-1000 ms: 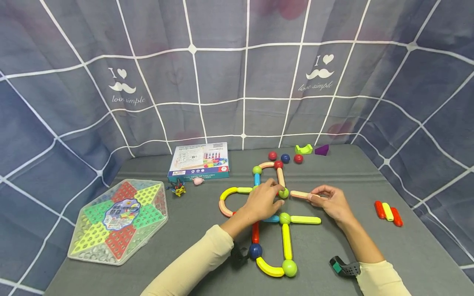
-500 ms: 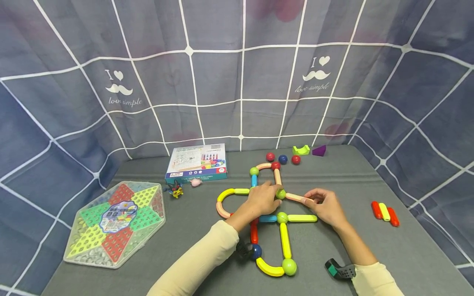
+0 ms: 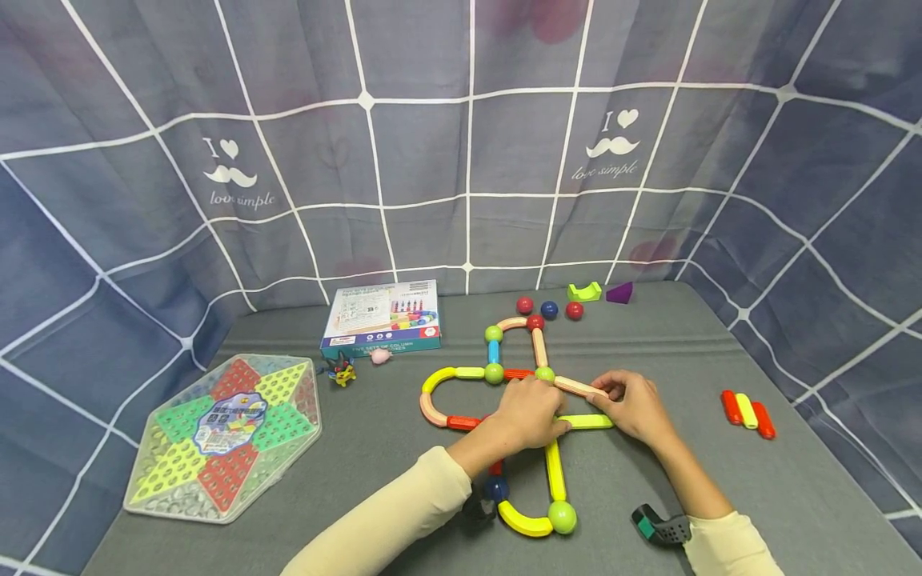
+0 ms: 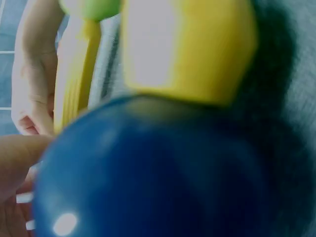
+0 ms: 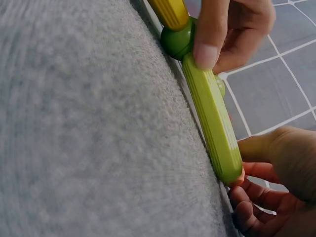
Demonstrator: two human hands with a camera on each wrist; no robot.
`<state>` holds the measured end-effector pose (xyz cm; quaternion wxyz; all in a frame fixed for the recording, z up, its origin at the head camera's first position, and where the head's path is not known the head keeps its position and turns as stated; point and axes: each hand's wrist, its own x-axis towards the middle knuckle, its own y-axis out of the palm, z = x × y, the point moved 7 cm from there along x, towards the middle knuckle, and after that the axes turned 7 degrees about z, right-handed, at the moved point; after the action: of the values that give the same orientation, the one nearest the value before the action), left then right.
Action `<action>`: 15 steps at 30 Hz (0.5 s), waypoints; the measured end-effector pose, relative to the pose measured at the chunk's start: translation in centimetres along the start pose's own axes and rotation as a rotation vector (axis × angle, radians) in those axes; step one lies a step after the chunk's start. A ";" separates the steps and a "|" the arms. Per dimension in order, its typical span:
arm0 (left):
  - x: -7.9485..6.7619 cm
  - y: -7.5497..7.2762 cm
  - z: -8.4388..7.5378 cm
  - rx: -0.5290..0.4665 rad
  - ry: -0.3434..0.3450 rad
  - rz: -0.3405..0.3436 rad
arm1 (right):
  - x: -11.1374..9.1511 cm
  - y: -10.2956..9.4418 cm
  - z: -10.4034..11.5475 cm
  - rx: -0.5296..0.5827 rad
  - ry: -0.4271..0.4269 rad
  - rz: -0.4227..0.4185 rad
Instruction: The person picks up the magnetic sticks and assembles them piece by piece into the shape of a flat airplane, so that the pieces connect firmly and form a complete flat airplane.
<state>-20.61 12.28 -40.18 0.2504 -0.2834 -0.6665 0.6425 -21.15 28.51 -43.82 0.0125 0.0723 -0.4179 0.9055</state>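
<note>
Magnetic rods and balls lie joined in a flat figure on the grey cloth. My right hand [image 3: 634,404] pinches the outer end of a peach rod [image 3: 574,386], whose inner end meets a green ball [image 3: 545,374]. My left hand [image 3: 527,414] bends over the joint below it. In the right wrist view its thumb presses a lime-green rod [image 5: 212,118] beside a darker green ball [image 5: 177,42], with the other fingers curled behind. The blue ball [image 4: 148,168] and yellow curved rod [image 4: 192,49] fill the left wrist view.
Loose red and blue balls [image 3: 549,310], a green block [image 3: 584,292] and a purple block [image 3: 619,293] lie at the back. Short red and yellow rods [image 3: 747,410] lie right. A toy box [image 3: 382,320], small figures [image 3: 342,370] and a Chinese checkers board [image 3: 226,436] are left.
The right hand has brought the peach rod left and down to the green ball. My left hand has moved off that ball, down onto the lime-green rod's joint.
</note>
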 end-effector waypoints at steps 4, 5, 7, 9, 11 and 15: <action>0.2 0.2 0.1 0.050 -0.066 -0.017 | -0.2 -0.2 0.0 0.009 -0.009 -0.008; 0.2 0.2 0.1 0.054 -0.074 -0.020 | -0.2 -0.3 0.0 0.010 -0.011 -0.011; 0.2 0.3 0.1 0.067 -0.082 -0.039 | -0.3 -0.3 0.0 0.012 -0.018 -0.011; 0.2 0.3 0.2 0.073 -0.089 -0.054 | -0.4 -0.3 0.0 0.014 -0.024 -0.008; 0.1 0.4 0.4 0.066 -0.092 -0.057 | -0.3 -0.4 0.0 0.020 -0.033 -0.006; -0.1 0.6 0.9 0.041 -0.085 -0.044 | 0.6 -0.6 0.1 0.068 -0.058 0.021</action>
<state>-21.12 11.57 -40.79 0.2417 -0.2360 -0.6691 0.6620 -21.71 28.80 -43.25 -0.0116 0.0943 -0.3879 0.9168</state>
